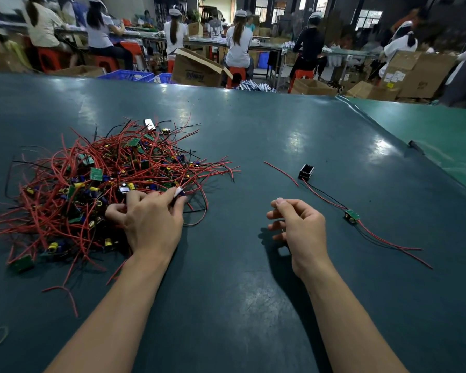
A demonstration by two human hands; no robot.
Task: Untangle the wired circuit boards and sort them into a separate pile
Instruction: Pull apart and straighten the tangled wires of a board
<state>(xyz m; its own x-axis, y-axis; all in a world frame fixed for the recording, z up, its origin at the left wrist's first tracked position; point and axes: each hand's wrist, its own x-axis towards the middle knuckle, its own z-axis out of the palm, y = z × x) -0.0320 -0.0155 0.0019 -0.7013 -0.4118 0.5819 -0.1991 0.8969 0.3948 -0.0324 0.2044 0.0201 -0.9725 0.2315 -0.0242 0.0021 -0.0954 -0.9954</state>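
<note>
Red-wired circuit boards (97, 181): tangled heap under left hand (151, 222), which pinches one piece at its fingertips. Right hand (296, 227) loosely curled, holding nothing. One sorted board (352, 215) just right of it. Extraction step; next, tease wires free.

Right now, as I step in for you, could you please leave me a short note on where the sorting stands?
Left hand: in the near edge of the tangled pile, fingers pinching a small part among the red wires.
Right hand: above the green mat, fingers loosely curled, holding nothing.
Done: one wired circuit board lies apart on the right, its leads running to a small black part; a loose red wire lies beside it.
Left: nearly the whole pile is yet to be untangled.
</note>
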